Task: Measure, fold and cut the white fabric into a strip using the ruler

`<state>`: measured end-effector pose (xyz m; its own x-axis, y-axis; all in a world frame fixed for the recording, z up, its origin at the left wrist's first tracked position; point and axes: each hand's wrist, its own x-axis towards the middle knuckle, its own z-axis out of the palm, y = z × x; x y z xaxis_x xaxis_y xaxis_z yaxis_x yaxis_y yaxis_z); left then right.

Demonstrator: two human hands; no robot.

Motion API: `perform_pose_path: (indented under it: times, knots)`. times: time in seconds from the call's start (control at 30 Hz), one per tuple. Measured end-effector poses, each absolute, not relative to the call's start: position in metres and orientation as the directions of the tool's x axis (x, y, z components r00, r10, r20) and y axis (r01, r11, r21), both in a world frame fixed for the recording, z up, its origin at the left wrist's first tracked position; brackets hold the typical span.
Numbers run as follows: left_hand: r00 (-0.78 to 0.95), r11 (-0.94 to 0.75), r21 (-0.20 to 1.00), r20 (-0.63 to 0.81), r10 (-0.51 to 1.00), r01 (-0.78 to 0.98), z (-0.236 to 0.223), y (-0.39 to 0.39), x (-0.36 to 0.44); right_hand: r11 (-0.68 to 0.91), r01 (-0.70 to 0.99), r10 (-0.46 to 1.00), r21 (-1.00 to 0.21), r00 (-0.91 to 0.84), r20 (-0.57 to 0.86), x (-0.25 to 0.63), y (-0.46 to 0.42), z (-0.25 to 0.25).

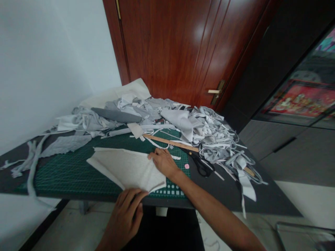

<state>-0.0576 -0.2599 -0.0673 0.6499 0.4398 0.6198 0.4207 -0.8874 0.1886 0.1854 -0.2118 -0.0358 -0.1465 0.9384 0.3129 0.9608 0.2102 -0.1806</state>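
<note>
A beige piece of fabric point(123, 166) with folded edges lies on the green cutting mat point(70, 174). My left hand point(128, 211) is at its near edge, thumb and fingers closed on the border by the table's front. At the far right edge of the fabric, my right hand point(164, 163) has its fingers closed on the border, the forearm crossing the mat's right corner. Just right of that hand lies a small pink piece point(186, 166). Black-handled scissors point(202, 165) rest farther right, their blades partly hidden under scraps.
Grey and white fabric scraps point(214, 130) are heaped along the back and right of the dark table point(235, 198). A wooden ruler point(171, 142) lies before the heap. Fabric strips point(32, 174) hang over the left front edge. Behind stands a brown door point(167, 52).
</note>
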Motion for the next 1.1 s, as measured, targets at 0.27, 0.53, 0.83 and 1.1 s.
perform_pose_path:
  times: [0.27, 0.53, 0.83, 1.1]
  knots:
    - [0.751, -0.883, 0.231, 0.464, 0.470, 0.410, -0.042, -0.244, -0.009, 0.076, 0.980, 0.959, -0.185, -0.021, 0.281, 0.194, -0.211, -0.033]
    - [0.818, -0.903, 0.296, 0.401, 0.413, 0.311, -0.044, -0.241, 0.007, 0.038, 0.982, 0.963, -0.186, 0.014, 0.270, 0.205, -0.208, -0.031]
    - [0.840, -0.945, 0.230, 0.443, 0.313, 0.231, -0.051, -0.234, -0.010, 0.018, 0.983, 0.957, -0.183, 0.036, 0.288, 0.221, -0.205, -0.031]
    - [0.760, -0.922, 0.210, 0.523, 0.387, 0.324, -0.053, -0.235, -0.008, -0.081, 0.975, 0.945, -0.209, 0.142, 0.296, 0.230, -0.206, -0.029]
